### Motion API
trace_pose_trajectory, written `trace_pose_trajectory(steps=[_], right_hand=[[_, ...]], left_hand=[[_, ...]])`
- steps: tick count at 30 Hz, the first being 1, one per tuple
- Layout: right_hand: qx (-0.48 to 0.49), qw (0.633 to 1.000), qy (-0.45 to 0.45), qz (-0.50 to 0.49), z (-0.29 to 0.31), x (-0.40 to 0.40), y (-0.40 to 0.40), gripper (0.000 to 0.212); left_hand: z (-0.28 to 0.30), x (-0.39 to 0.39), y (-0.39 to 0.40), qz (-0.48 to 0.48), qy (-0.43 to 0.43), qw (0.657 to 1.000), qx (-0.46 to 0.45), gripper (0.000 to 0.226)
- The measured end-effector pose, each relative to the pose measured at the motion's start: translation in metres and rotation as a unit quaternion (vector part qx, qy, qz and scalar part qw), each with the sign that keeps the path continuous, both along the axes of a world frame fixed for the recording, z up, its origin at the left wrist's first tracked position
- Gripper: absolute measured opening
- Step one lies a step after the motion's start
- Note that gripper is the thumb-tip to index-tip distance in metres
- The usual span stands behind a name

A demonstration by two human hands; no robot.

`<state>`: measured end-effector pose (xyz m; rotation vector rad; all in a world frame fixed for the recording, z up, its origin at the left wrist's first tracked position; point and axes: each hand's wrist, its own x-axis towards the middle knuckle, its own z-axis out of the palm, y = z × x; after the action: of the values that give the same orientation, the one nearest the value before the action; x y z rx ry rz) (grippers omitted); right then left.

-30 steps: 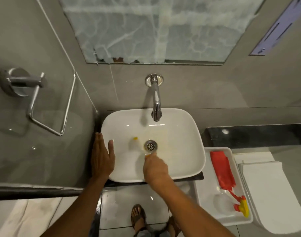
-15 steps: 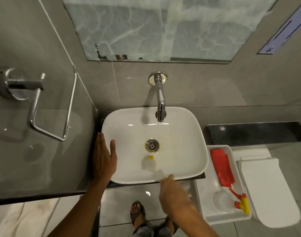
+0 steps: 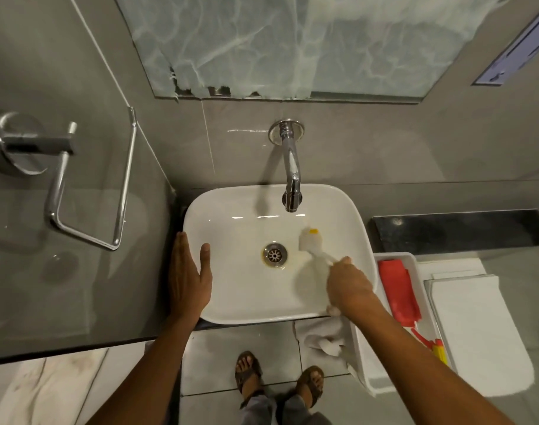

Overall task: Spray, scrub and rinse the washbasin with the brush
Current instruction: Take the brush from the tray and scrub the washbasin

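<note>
A white washbasin [image 3: 237, 296] sits below a chrome tap [image 3: 291, 179], with a metal drain [image 3: 275, 255] in its middle. My right hand [image 3: 348, 282] grips the handle of a white brush [image 3: 311, 242] with a yellow tip. The brush head lies against the basin's inner right side, just right of the drain. A white cloth [image 3: 326, 335] hangs below this hand. My left hand [image 3: 188, 274] rests flat on the basin's left rim, fingers apart. A red spray bottle [image 3: 400, 291] with a yellow nozzle lies in a white tray [image 3: 369, 363] to the right.
A chrome towel holder [image 3: 87, 185] juts from the glossy grey left wall. A mirror [image 3: 292, 44] hangs above the tap. A white toilet lid [image 3: 480, 338] is at the right, past the tray. My sandalled feet [image 3: 277, 375] stand on the tiled floor below the basin.
My right hand has swung the brush from the basin's front, near the drain, up to its right side. The left hand stays on the left rim.
</note>
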<state>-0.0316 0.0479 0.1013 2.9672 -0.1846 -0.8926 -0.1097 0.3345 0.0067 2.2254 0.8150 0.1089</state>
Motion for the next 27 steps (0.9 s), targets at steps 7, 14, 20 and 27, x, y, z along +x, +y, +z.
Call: trace_pose_trajectory(steps=[7, 14, 20, 27], right_hand=[[0.023, 0.985, 0.041, 0.164, -0.015, -0.077, 0.028, 0.038], [0.034, 0.997, -0.004, 0.075, -0.003, -0.038, 0.035, 0.034], [0.028, 0.986, 0.05, 0.155, -0.014, -0.086, 0.047, 0.04], [0.104, 0.988, 0.038, 0.11, -0.017, -0.082, 0.137, 0.054]], left_hand=[[0.004, -0.001, -0.001, -0.003, -0.004, 1.0, -0.006, 0.084], [0.002, -0.002, -0.001, -0.002, -0.01, 1.0, -0.009, 0.085], [0.001, -0.002, 0.0, 0.007, -0.003, 1.0, -0.01, 0.083], [-0.001, -0.002, -0.001, 0.019, -0.011, 1.0, -0.012, 0.085]])
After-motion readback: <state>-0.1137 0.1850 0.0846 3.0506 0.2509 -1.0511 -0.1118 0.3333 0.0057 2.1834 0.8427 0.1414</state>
